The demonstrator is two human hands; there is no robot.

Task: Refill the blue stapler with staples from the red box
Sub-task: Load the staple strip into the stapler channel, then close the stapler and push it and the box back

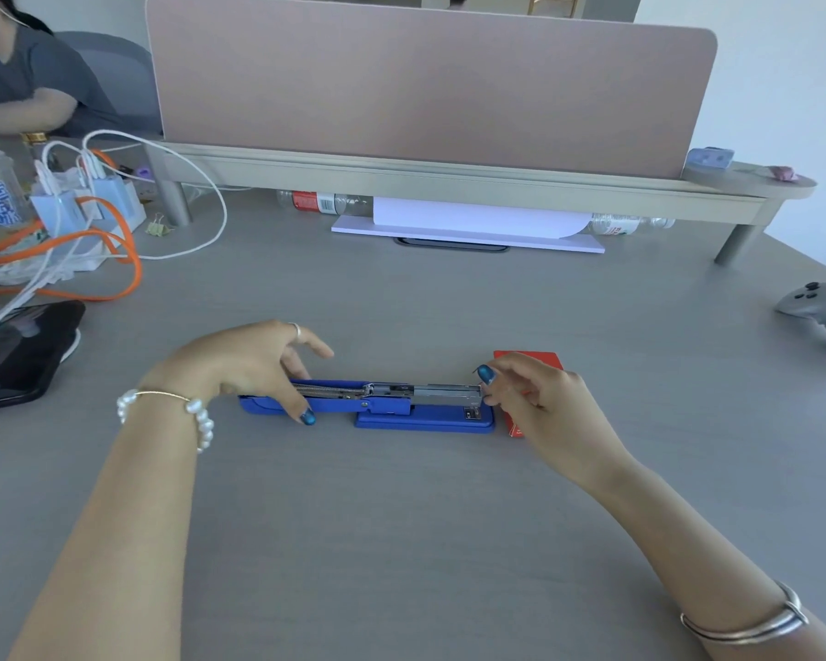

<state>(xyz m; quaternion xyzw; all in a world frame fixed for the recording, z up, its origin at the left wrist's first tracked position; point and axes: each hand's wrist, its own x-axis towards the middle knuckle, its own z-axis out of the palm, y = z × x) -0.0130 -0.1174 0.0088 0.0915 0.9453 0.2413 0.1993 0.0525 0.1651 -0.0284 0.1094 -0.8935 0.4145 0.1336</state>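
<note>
The blue stapler (pixel 401 412) lies flat on the grey desk, swung fully open, lid arm to the left and metal staple channel to the right. My left hand (pixel 253 364) rests on the opened lid arm, thumb pressing its side. My right hand (pixel 535 398) is at the front end of the channel, fingertips pinched there; whether they hold staples I cannot tell. The red box (pixel 530 362) sits just behind and under my right hand, mostly hidden.
A black phone (pixel 15 355) and orange and white cables (pixel 91 240) crowd the left. A monitor shelf (pixel 449 183) with paper and bottles beneath spans the back. A grey controller (pixel 821 317) lies far right. Another person sits at the back left.
</note>
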